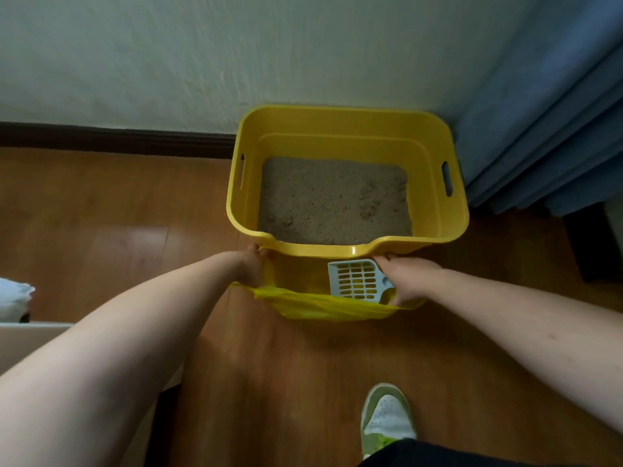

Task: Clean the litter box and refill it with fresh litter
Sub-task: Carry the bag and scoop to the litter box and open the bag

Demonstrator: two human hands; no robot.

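A yellow litter box [438, 210] stands on the wooden floor against the wall, holding grey-brown litter [333, 200] with a few clumps. My left hand [251, 267] and my right hand [406, 278] each hold one side of a yellow plastic bag [320, 306], stretched open just in front of the box's low front rim. My right hand also grips the handle of a pale slotted litter scoop [355, 279], whose head lies flat against the box's front wall.
A blue curtain [546, 129] hangs at the right beside the box. A dark baseboard [114, 138] runs along the wall. My green and white shoe [386, 416] is on the floor below. A white object [15, 299] sits at the left edge.
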